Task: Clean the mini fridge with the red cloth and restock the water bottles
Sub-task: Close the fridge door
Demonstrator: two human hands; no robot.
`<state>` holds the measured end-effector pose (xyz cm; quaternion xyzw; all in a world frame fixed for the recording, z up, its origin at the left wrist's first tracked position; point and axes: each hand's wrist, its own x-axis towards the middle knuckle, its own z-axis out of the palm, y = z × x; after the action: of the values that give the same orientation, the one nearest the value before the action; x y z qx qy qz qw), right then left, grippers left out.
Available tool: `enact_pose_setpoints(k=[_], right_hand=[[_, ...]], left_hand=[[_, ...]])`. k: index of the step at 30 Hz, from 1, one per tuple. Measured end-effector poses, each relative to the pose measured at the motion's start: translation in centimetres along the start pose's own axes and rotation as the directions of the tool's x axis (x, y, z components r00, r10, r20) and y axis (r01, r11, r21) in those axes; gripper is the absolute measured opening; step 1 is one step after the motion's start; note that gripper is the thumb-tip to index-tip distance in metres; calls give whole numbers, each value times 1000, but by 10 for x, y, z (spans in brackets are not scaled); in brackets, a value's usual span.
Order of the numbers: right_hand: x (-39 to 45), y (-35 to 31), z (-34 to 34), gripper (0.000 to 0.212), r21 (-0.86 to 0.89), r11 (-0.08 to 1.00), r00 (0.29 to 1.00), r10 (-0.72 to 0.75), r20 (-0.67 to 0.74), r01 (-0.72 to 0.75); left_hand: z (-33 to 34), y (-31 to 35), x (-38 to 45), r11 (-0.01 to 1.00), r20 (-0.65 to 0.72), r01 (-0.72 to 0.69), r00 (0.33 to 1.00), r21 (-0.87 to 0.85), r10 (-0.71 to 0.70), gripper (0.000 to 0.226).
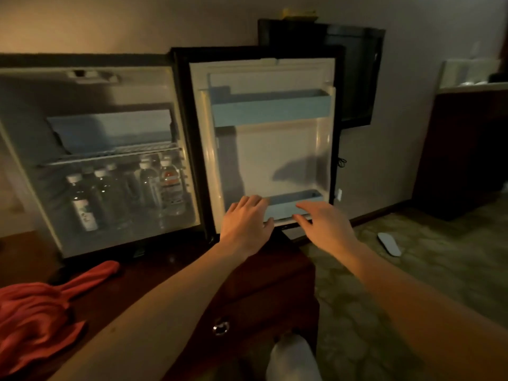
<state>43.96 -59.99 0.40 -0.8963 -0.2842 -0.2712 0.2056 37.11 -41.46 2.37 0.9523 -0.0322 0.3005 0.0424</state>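
The mini fridge (27, 149) stands on a dark wooden cabinet with its door (275, 160) swung wide to the right. Several water bottles (123, 191) stand on the fridge floor under a wire shelf. The red cloth (38, 309) lies crumpled on the cabinet top at the lower left. My left hand (244, 224) and my right hand (324, 224) reach with straight fingers to the blue lower door shelf (291, 204), one at each end; neither holds anything. The blue upper door shelf (275, 108) holds nothing.
A black TV (357, 75) hangs on the wall behind the door. The cabinet (261, 284) has a drawer with a ring pull below my arms. A white slipper (389, 243) lies on the patterned carpet at right. Dark furniture (461, 152) stands at far right.
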Motion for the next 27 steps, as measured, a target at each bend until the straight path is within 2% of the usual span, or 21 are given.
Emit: enact_pose_setpoints(k=[2,6,12,15,19,20,22,23,25,27], right_hand=[[2,26,-3,28,-21,998,998,57,-38,-58],[15,70,-6,40,81,972,972,226,-65,-221],[48,116,-2,43,401,827,913,403,69,-395],[63,132,7,56,487,759,899,407,164,-433],[72,146,20,58,585,663,883,380,274,-467],[72,147,20,63,592,655,882,374,285,-469],[71,152,21,87,592,659,885,368,284,-464],[69,154,21,91,587,662,884,367,289,-467],[66,157,18,76,571,662,874,378,304,-485],[59,158,14,70,555,683,881,363,305,-474]], left_hand=[[11,12,13,1000,21,-17,1000,-8,17,45],[33,30,40,999,60,-28,998,-24,29,43],[65,55,78,998,127,14,992,-60,-6,50],[83,65,93,997,157,45,987,-68,-34,51],[111,73,98,993,161,80,985,-88,-65,47],[116,74,97,993,151,88,986,-83,-75,47],[122,75,96,992,115,105,989,-75,-96,48],[122,76,95,991,106,112,989,-76,-104,48],[119,77,93,990,106,113,989,-87,-103,48],[113,77,88,991,113,90,991,-103,-78,47]])
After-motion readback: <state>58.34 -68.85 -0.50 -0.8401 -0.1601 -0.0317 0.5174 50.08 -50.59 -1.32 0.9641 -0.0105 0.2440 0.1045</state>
